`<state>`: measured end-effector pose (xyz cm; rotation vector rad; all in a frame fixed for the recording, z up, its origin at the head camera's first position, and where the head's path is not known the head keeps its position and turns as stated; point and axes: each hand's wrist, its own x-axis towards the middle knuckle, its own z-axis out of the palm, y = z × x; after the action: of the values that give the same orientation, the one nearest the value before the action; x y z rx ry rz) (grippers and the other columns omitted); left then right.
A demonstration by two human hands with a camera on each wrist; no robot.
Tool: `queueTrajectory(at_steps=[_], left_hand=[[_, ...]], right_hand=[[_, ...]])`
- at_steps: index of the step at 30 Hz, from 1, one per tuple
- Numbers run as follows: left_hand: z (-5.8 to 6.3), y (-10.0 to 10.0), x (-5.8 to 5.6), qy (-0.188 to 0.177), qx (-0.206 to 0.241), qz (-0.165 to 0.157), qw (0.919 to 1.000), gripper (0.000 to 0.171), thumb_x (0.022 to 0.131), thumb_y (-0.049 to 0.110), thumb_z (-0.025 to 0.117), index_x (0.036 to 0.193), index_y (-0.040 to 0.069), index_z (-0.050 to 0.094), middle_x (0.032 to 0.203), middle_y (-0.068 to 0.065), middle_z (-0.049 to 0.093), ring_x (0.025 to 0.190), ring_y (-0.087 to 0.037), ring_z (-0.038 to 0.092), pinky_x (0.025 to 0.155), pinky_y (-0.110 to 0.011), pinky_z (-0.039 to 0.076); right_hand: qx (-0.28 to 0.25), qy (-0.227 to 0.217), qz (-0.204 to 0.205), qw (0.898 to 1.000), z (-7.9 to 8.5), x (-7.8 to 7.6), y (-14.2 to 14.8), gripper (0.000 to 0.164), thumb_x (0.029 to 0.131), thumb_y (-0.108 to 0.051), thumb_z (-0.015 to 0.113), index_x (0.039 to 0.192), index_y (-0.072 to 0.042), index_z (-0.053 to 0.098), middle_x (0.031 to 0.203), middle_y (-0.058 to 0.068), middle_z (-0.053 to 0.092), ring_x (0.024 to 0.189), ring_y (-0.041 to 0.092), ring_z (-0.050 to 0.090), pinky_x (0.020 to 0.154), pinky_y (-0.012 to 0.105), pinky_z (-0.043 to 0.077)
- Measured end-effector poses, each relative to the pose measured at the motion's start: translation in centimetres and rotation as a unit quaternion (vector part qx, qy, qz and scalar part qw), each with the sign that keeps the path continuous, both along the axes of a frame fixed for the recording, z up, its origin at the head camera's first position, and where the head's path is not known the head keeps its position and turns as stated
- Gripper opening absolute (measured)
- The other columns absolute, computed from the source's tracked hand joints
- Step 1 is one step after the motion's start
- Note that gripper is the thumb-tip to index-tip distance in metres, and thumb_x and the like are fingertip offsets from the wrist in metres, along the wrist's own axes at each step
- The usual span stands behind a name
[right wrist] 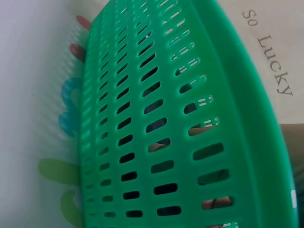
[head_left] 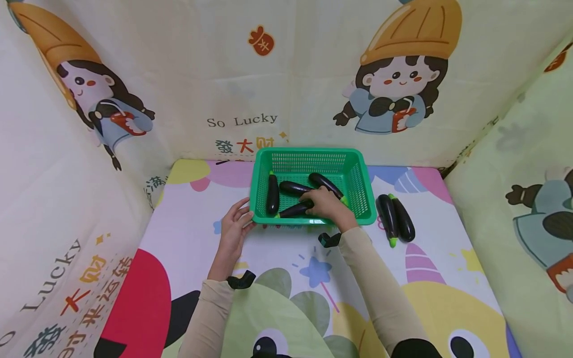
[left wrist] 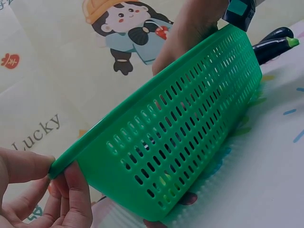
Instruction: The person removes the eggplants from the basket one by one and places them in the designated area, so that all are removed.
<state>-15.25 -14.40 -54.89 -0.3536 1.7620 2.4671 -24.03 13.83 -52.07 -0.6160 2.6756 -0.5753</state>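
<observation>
A green plastic basket (head_left: 313, 220) with slotted walls stands on the table. My left hand (head_left: 235, 224) pinches its rim at the near left corner, thumb over the edge and fingers beneath, as the left wrist view shows. Inside the basket lie several dark purple eggplants. My right hand (head_left: 329, 205) reaches over the near wall and grips the thick end of the nearest eggplant (head_left: 293, 210); its fingertips are partly hidden. Close around that hand are a middle eggplant (head_left: 294, 188) and a right eggplant (head_left: 326, 184). Another eggplant (head_left: 272, 195) lies along the left wall.
Two more eggplants (head_left: 396, 219) lie side by side on the table, just right of the basket. The table is covered by a printed cloth (head_left: 188, 233). Printed fabric walls (head_left: 291, 89) stand behind and at both sides, and the basket is close to the back one.
</observation>
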Motion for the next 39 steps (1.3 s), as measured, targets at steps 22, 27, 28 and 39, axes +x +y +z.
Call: queueTrajectory(at_steps=[22,27,28,39], left_hand=[[-0.1,0.0,0.0,0.000,0.000,0.003,1.0000,0.047,0.104,0.006,0.062,0.149,0.017,0.055,0.127,-0.004,0.062,0.106,-0.011,0.069,0.085,-0.025,0.059],[-0.2,0.0,0.0,0.011,0.002,-0.002,0.9999,0.047,0.104,0.006,0.062,0.149,0.017,0.055,0.128,-0.006,0.061,0.107,-0.013,0.068,0.086,-0.026,0.059],[-0.2,0.0,0.0,0.013,0.002,-0.003,0.9999,0.047,0.104,0.006,0.062,0.149,0.017,0.055,0.129,-0.006,0.061,0.108,-0.013,0.068,0.086,-0.026,0.059],[-0.4,-0.1,0.0,0.019,0.005,-0.006,0.9998,0.048,0.104,0.007,0.063,0.150,0.016,0.054,0.127,-0.005,0.062,0.107,-0.013,0.068,0.085,-0.026,0.059]], right_hand=[[-0.057,0.049,-0.005,0.997,1.5,1.6,2.2,0.035,0.096,-0.013,0.074,0.130,-0.006,0.071,0.131,0.015,0.071,0.124,0.037,0.063,0.108,0.054,0.050],[-0.063,0.062,-0.020,0.996,1.8,2.7,2.8,0.037,0.096,-0.014,0.075,0.132,-0.007,0.070,0.133,0.016,0.069,0.128,0.039,0.060,0.112,0.056,0.046],[-0.064,0.065,-0.024,0.996,1.9,2.9,3.0,0.037,0.096,-0.015,0.075,0.132,-0.007,0.069,0.134,0.016,0.069,0.128,0.040,0.059,0.112,0.057,0.046],[-0.092,0.106,-0.080,0.987,1.7,4.9,4.0,0.043,0.098,-0.021,0.072,0.140,-0.012,0.065,0.144,0.019,0.061,0.133,0.045,0.051,0.109,0.063,0.044]])
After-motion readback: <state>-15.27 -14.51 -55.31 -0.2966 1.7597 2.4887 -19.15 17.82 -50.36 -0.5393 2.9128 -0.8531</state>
